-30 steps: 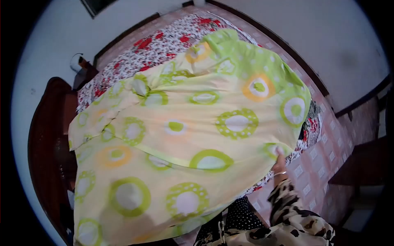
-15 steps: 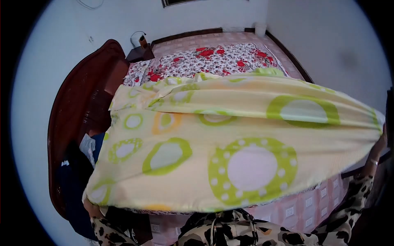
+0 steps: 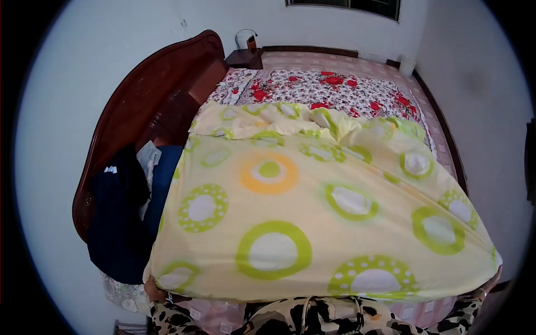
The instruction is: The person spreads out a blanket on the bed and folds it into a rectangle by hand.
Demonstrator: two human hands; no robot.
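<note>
A pale yellow blanket (image 3: 312, 234) with green and orange rings is spread wide over the near part of the bed, its near edge stretched between my two hands. At the near left corner my left hand (image 3: 154, 291) grips the cloth, fingers partly hidden by it. Far to the right, my right hand (image 3: 491, 280) is closed on the other near corner. The blanket's far side lies in bunched folds across the flowered bed sheet (image 3: 301, 86), which shows white with red flowers beyond it.
A dark wooden headboard (image 3: 162, 84) rises on the left. Dark blue clothing (image 3: 120, 218) lies beside it, next to a pale plastic bag (image 3: 149, 159). Behind stands a nightstand (image 3: 244, 59). A white bin (image 3: 406, 66) is in the far corner, and a wall runs along the right.
The near edge of the blanket has come down with both hands, and the cloth has flattened over the bed. My right hand has dropped lower. The view has shifted left.
</note>
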